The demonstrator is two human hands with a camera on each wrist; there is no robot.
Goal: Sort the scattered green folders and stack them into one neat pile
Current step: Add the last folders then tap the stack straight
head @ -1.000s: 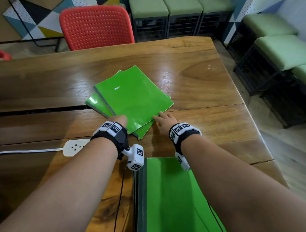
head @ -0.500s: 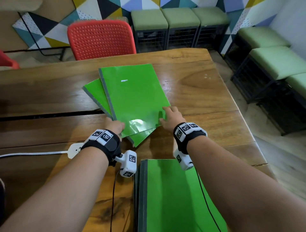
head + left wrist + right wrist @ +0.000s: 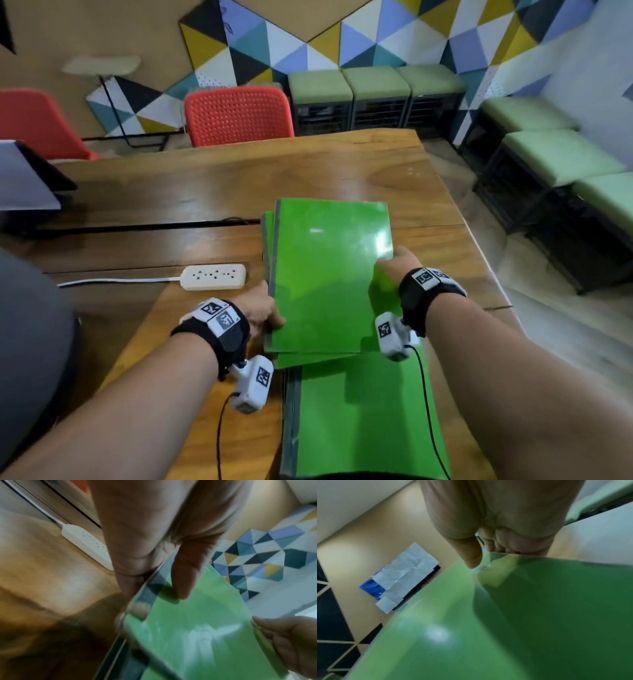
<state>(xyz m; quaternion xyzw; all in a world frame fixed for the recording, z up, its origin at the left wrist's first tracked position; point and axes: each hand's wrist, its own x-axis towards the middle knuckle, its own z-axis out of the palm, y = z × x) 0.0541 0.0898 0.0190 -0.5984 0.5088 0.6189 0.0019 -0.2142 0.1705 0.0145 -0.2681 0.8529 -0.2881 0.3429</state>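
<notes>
I hold a few glossy green folders (image 3: 329, 274) off the wooden table (image 3: 212, 178), roughly squared, one peeking out at the left and bottom edges. My left hand (image 3: 262, 310) grips their left edge near the grey spine, thumb on top (image 3: 183, 574) and fingers underneath. On the right edge my right hand (image 3: 399, 265) pinches them, thumb (image 3: 471, 555) on the cover. The held folders (image 3: 488, 622) fill the right wrist view. Below them, at the table's near edge, lies a pile of green folders (image 3: 363, 421), partly overlapped by the held ones.
A white power strip (image 3: 214, 277) with its cord lies left of the folders. A dark laptop-like object (image 3: 27, 185) sits at the far left. Red chairs (image 3: 238, 114) stand behind the table, and green stools (image 3: 555, 161) line the right. The table's right edge is close.
The splayed folders were gathered and lifted off the table, turned square to me and brought back toward the near pile. My head view rose.
</notes>
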